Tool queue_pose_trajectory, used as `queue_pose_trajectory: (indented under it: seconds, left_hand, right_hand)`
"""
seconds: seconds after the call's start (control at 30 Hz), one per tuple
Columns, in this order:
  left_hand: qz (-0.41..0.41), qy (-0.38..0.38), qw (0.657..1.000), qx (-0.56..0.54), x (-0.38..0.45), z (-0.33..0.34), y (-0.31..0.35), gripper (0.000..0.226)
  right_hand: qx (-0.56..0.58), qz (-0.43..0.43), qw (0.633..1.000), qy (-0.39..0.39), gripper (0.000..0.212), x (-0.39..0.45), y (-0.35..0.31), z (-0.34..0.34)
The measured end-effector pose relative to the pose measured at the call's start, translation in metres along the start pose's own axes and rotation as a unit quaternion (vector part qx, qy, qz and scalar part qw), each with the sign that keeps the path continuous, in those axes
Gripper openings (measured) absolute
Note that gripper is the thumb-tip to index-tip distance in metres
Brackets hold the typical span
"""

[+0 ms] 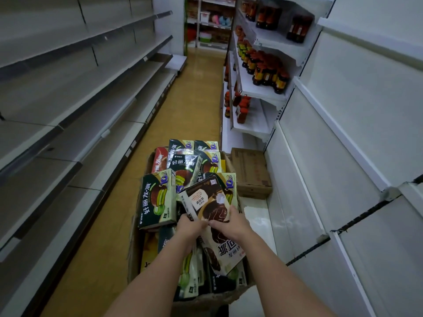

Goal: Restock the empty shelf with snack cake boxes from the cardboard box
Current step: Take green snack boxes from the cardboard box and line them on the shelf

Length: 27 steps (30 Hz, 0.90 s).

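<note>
Fingers of both hands curl round one brown chocolate snack cake box (215,216), which lies on top of the heap in the open cardboard box (134,252) on the aisle floor. The left hand (190,227) pinches the box's near-left edge, fingertips tucked under its side panel; the right hand (233,223) lies over the printed face with its fingers (231,210) wrapped toward the right edge. The two thumbs almost meet at the middle of the box.

A two-handed hold suits the carton: it is broad and flat, and a grip on opposite edges probably keeps it from twisting as it comes free of the boxes crowded around it. It sits tilted, its far end raised over the green-and-white boxes (158,197) standing on edge just beside it, which suggests it is being lifted out rather than pushed in.

Its long axis runs from the near right up toward the far left, roughly along the aisle, and the printing reads upside down from this viewpoint, so its top points back toward the person.

Empty grey shelves (68,106) line the left side; white shelves (343,156) on the right are bare nearby, with bottles (265,69) farther along. A closed brown carton (250,172) rests at the foot of the right-hand unit.
</note>
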<state>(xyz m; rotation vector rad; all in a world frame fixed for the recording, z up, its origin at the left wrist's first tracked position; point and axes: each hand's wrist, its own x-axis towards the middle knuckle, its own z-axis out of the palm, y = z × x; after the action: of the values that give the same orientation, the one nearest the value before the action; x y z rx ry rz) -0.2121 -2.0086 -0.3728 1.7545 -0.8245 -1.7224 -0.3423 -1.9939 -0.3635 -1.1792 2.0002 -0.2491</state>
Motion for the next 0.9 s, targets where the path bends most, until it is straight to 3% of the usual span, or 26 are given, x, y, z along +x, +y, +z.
queue_pose_trajectory:
  seconds: [0.1,0.27,0.3,0.37,0.47,0.57,0.7,0.9]
  left_hand:
    - [0.04,0.019,0.999,-0.014,-0.014,0.001,0.005,0.03]
    - [0.117,0.04,0.992,-0.02,-0.041,-0.002,0.027,0.024]
    - [0.133,0.039,0.99,-0.019,-0.047,-0.003,0.031,0.023]
    - [0.149,0.033,0.988,-0.029,-0.058,-0.008,0.037,0.028]
    - [0.119,0.025,0.989,-0.08,-0.068,-0.018,0.041,0.044]
    - [0.093,0.021,0.992,-0.082,-0.073,-0.028,0.032,0.051]
    - [0.046,-0.019,0.987,-0.154,-0.084,-0.052,0.02,0.065]
    - [0.101,0.15,0.964,-0.196,-0.102,-0.098,-0.001,0.046]
  right_hand:
    - [0.023,-0.017,0.999,-0.042,0.134,0.005,0.005,0.0]
    - [0.044,-0.065,0.991,-0.111,0.15,-0.018,-0.012,-0.011]
    - [0.069,-0.072,0.988,-0.116,0.143,-0.024,-0.016,-0.015]
    - [0.176,-0.092,0.97,-0.14,0.108,-0.036,-0.021,-0.024]
    - [0.303,-0.062,0.93,-0.199,0.08,-0.049,-0.023,-0.036]
    - [0.375,-0.06,0.887,-0.263,0.034,-0.066,-0.031,-0.041]
    - [0.402,-0.075,0.86,-0.307,0.03,-0.077,-0.044,-0.034]
    - [0.258,-0.128,0.904,-0.316,0.06,-0.08,-0.078,-0.005]
